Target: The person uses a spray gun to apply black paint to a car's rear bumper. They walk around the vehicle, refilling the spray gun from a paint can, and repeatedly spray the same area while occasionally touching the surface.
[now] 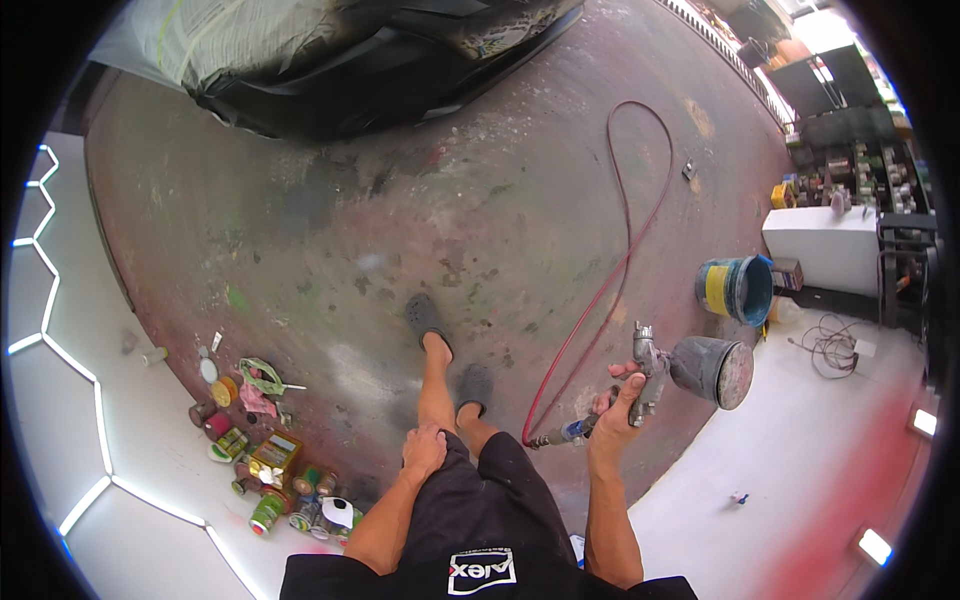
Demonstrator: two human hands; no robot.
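In my right hand (618,412) is a metal paint spray gun (648,372), its nozzle end toward the far side. A grey, paint-stained cup (712,372) sticks out to the gun's right. Below the grip, a fitting with a blue part (576,429) joins a red air hose (590,312), which loops far out across the floor. My left hand (425,450) is at the hem of my black shorts (490,500), over the left thigh. Its fingers are curled in against the cloth; their tips are partly hidden.
A car body part-wrapped in black and clear plastic sheeting (370,80) stands at the far left. Paint cans (275,458) crowd the near-left wall. A blue bucket (735,290) stands right, beside a white box (815,245). A coiled cable (835,347) lies farther right.
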